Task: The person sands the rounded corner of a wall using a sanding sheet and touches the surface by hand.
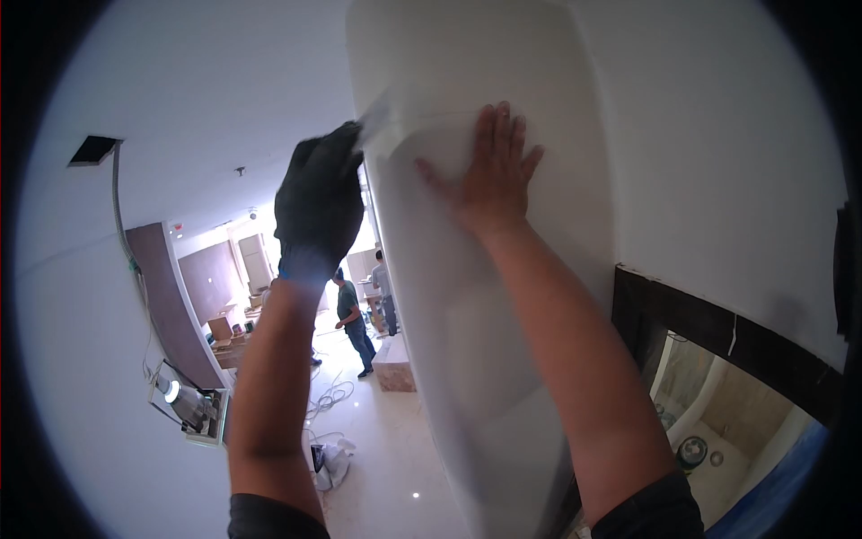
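Note:
My left hand (319, 193), in a black glove, is closed on a flat, pale scraper-like tool (377, 117) smeared by motion. The tool's blade is at the left edge of a narrow, pale wall face (485, 54). My bare right hand (498, 171) lies flat with spread fingers on a pale, smooth sheet (458, 296) that hangs down this wall face. A thin horizontal line crosses the surface between my two hands. The tool's handle is hidden inside the glove.
To the lower right is a dark frame (718, 314) around an opening. Down left, a lit work lamp (175, 395) is near the wall. Beyond, a person in dark clothes (350, 310) stands near a box (395, 368). Cables (332, 395) and a white bag (334, 463) lie on the floor.

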The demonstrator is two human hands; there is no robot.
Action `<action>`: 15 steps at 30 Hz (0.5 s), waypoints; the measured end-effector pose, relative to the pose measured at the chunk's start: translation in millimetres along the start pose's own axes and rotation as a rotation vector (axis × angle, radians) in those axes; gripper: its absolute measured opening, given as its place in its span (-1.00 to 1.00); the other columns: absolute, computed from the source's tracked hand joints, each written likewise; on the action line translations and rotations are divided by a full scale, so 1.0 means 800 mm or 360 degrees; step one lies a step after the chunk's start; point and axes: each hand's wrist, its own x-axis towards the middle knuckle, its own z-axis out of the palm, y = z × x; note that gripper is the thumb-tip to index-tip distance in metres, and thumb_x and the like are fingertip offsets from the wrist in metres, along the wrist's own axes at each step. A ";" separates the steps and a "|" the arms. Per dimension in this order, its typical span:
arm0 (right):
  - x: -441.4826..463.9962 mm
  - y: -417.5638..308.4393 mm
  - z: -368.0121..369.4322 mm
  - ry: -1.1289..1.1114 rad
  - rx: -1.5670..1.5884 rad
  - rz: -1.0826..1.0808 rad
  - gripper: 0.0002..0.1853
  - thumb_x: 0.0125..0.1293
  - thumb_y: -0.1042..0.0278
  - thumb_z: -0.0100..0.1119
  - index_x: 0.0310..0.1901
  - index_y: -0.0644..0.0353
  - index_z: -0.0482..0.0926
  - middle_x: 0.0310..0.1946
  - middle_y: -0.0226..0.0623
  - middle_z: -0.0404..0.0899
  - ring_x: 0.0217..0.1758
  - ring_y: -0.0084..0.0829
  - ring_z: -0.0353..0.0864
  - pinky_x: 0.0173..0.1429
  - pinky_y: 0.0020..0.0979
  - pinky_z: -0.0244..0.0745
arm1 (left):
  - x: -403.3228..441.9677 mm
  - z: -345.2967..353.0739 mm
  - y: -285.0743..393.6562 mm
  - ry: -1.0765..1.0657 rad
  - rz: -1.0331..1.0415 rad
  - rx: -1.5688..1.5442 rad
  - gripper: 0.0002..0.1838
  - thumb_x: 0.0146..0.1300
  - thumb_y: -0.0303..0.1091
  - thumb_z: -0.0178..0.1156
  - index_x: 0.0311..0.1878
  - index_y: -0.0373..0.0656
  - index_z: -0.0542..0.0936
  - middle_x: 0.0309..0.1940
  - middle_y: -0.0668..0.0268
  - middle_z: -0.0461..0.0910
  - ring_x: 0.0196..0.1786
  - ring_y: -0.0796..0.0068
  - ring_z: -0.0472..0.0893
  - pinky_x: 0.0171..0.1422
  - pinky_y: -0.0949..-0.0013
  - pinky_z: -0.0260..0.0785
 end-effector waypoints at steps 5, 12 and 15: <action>0.004 -0.031 0.010 -0.0034 -0.0157 -0.0207 0.25 0.38 -0.60 0.04 0.74 0.30 -0.13 0.77 0.11 -0.17 0.84 0.13 -0.29 0.76 0.36 -0.40 | -0.121 0.041 -0.077 0.0171 -0.0782 -0.0562 -0.82 0.53 -0.38 0.25 0.05 -0.26 0.68 -0.11 0.09 0.70 -0.08 0.22 0.77 0.04 0.27 0.68; -0.010 -0.007 0.011 0.0151 0.0331 -0.0213 0.12 0.34 -0.42 0.29 0.73 0.05 0.04 0.74 0.14 -0.07 0.82 0.17 -0.19 0.78 0.33 -0.38 | -0.187 0.070 -0.022 0.0148 -0.0545 -0.0713 -0.63 0.39 -0.63 0.28 0.25 -0.28 0.64 0.13 0.08 0.65 0.24 0.19 0.66 0.29 0.17 0.59; -0.006 -0.008 0.012 0.0065 -0.0010 -0.0169 0.21 0.28 -0.46 0.32 0.73 0.11 0.00 0.75 0.09 -0.07 0.82 0.13 -0.17 0.78 0.33 -0.40 | -0.150 0.046 -0.024 0.0087 0.0034 -0.0357 -0.41 0.23 -0.70 0.31 0.37 -0.17 0.64 0.21 -0.02 0.62 0.32 0.01 0.64 0.39 0.11 0.55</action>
